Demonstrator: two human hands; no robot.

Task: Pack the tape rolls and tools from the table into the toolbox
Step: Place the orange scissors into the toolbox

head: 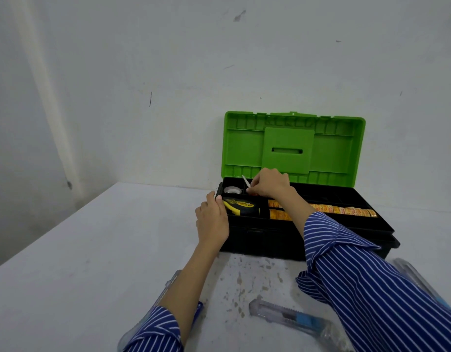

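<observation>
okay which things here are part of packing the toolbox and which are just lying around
Part of the job:
toolbox
tape rolls
tape measure
utility knife
right hand pinching a thin white tool
left hand

Just lying about:
clear plastic packaging

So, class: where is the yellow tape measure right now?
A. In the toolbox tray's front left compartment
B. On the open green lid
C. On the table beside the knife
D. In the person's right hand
A: the tape measure lies in the front left compartment of the toolbox tray, beside the left hand.
</observation>
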